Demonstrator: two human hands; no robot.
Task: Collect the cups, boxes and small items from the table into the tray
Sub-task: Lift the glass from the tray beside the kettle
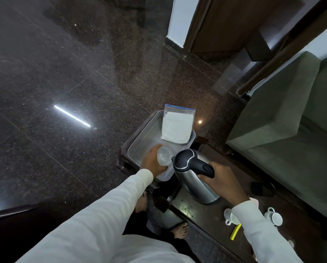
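A translucent plastic tray [145, 133] rests on a small dark stool. A zip bag with white contents [177, 126] leans in its far end. My left hand [152, 162] is closed around a clear glass [164, 155] held over the tray's near end. My right hand [219, 179] grips the black handle of a steel kettle [192, 179], tilted with its spout toward the glass. Two white cups [230, 216] [274, 217] and a yellow strip [235, 231] lie on the dark table by my right sleeve.
A grey sofa [284, 118] stands to the right of the dark table [200, 211]. A black object [262, 188] lies on the table near the sofa. Polished dark stone floor [64, 73] fills the left. My bare feet [180, 231] show below the table edge.
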